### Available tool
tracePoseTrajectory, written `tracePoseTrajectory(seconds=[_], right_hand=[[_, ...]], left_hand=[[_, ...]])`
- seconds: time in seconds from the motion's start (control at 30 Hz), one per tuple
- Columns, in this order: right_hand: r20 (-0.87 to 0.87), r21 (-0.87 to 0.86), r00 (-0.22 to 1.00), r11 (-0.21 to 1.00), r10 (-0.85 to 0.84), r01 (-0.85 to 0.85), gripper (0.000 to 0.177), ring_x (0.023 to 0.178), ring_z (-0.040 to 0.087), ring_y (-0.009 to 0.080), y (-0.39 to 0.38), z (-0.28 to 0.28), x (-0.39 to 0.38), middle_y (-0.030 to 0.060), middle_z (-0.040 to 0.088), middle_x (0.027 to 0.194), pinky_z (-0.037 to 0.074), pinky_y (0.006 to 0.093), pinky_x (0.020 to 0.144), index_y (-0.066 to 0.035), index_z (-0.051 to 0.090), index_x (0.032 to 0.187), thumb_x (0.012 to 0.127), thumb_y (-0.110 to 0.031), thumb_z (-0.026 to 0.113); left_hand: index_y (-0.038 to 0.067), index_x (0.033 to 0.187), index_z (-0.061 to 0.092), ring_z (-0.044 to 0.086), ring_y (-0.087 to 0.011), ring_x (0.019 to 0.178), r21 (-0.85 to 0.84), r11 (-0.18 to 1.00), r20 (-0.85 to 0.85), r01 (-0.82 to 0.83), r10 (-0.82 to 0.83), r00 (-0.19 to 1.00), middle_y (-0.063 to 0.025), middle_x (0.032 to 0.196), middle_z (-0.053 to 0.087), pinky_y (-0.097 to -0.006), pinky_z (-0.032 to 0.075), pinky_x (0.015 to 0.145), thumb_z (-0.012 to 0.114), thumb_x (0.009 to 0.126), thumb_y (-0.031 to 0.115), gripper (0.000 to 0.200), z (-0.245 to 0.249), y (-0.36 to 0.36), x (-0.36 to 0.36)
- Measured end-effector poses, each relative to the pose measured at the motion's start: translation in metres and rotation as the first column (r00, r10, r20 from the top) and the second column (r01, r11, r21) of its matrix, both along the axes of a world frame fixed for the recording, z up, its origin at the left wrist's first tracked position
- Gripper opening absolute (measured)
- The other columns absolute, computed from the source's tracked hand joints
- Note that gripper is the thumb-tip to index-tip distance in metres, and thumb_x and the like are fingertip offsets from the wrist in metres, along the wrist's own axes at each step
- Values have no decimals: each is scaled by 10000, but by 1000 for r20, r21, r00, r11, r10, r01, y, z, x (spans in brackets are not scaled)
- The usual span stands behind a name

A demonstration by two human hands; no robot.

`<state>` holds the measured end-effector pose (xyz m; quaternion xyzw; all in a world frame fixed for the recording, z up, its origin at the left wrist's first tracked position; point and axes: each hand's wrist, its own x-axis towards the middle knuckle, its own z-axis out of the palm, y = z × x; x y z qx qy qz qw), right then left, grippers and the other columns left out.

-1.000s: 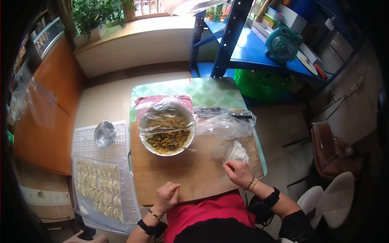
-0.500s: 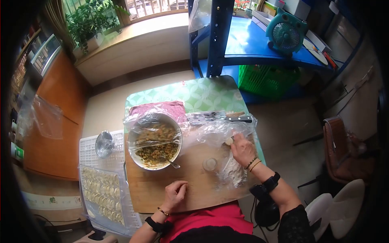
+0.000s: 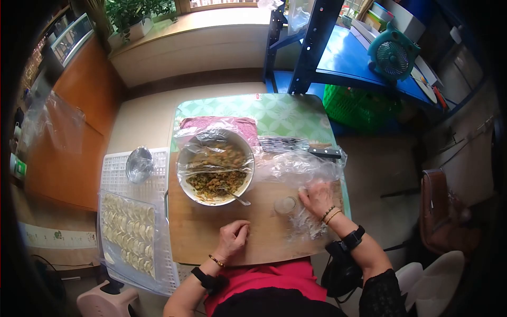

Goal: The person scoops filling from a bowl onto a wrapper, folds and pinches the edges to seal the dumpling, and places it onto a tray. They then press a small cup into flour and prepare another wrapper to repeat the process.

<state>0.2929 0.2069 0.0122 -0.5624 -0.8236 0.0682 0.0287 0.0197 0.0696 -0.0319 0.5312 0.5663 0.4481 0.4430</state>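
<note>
My left hand (image 3: 234, 239), loosely curled, rests at the front of the wooden board (image 3: 198, 240), with nothing visible in it. Palm down, my right hand (image 3: 318, 199) is over the loose white flour (image 3: 307, 224) at the board's right side. Its fingers are bent, and whatever lies under them is hidden. Just left of that hand stands a small clear glass jar (image 3: 285, 205). A white bowl (image 3: 250, 182) of chopped filling (image 3: 214, 182), partly covered with plastic film, has a spoon (image 3: 240, 199) in it.
A cleaver (image 3: 323, 152) and crumpled plastic (image 3: 301, 167) lie behind the board, near a pink cloth (image 3: 240, 126). To the left, a white rack (image 3: 113, 165) carries a film-covered metal bowl (image 3: 140, 165) and a tray of dumplings (image 3: 129, 232). A blue shelf (image 3: 338, 55) stands behind.
The view has shifted. My right hand, which held a small pale dough piece, now lies lower over the flour, and the dough is out of sight. My left hand stays curled on the board.
</note>
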Motion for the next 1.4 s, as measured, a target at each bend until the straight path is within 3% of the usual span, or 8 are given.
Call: tracePoseTrajectory(seconds=[0.2, 0.33, 0.6, 0.77, 0.9, 1.1, 1.2, 1.4], right_hand=[[-149, 104, 975, 984, 162, -147, 182, 837, 587, 270, -42, 14, -10, 96, 618, 827, 370, 421, 795, -88, 616, 883, 762, -211, 673], [-188, 21, 955, 974, 227, -227, 254, 818, 594, 276, -72, 13, -18, 97, 615, 828, 391, 402, 768, -84, 619, 937, 755, -239, 706], [-479, -139, 870, 989, -115, 54, 471, 898, 608, 332, -67, 44, -15, 142, 605, 973, 490, 417, 742, -44, 567, 1090, 751, -314, 751], [-497, 62, 859, 993, 121, -103, 542, 921, 625, 358, -50, 38, -36, 176, 578, 1093, 520, 430, 762, -39, 500, 1170, 753, -279, 752], [-534, -81, 843, 990, 57, -118, 510, 906, 629, 367, -41, 23, -34, 188, 581, 1081, 521, 433, 755, -35, 515, 1142, 755, -272, 747], [-690, -56, 717, 995, -101, 87, 381, 736, 633, 220, -51, 26, 9, 125, 621, 914, 523, 303, 659, -19, 552, 1072, 787, -185, 743], [-775, -630, 89, 776, -625, -31, 322, 722, 571, 72, -66, 28, 39, 4, 597, 860, 497, 244, 634, -56, 563, 1029, 857, -282, 716], [-563, -642, -447, 709, -695, -292, 396, 694, 593, 104, -115, 12, 73, 44, 625, 899, 517, 266, 655, -30, 548, 1125, 935, -373, 600]], left_hand=[[-32, 942, 661, 601, -88, 547, 88, 996, -14, 3, -2, 1000, -58, 716, 645, -224, 480, 495, 553, 897, 9, 124, -5, 2, -1], [5, 920, 681, 650, -241, 639, 61, 998, -41, -26, 29, 999, -136, 730, 658, -324, 510, 599, 603, 840, 56, 122, -8, 2, 0], [12, 908, 665, 630, -294, 690, 95, 994, -164, 53, -37, 986, -158, 776, 640, -359, 501, 632, 607, 837, 55, 101, 20, 6, 10], [50, 1006, 602, 613, -312, 745, 158, 934, -449, 320, -221, 866, -124, 877, 570, -392, 506, 655, 700, 818, 181, 249, 32, 9, 49], [36, 1067, 557, 606, -332, 813, 75, 920, -584, 384, -271, 765, -156, 955, 538, -412, 514, 676, 732, 792, 250, 390, 41, 19, 80], [35, 1076, 546, 600, -353, 854, 8, 916, -670, 400, -292, 682, -170, 1004, 532, -436, 508, 695, 750, 768, 279, 443, 22, 28, 96], [24, 1011, 614, 607, -330, 822, -25, 913, -555, 407, -351, 754, -155, 936, 579, -410, 502, 684, 713, 797, 226, 311, 31, 36, 95], [-9, 927, 693, 625, -263, 746, -108, 875, -368, 471, -476, 799, -157, 783, 648, -352, 496, 682, 650, 842, 177, 209, 27, 65, 105]])
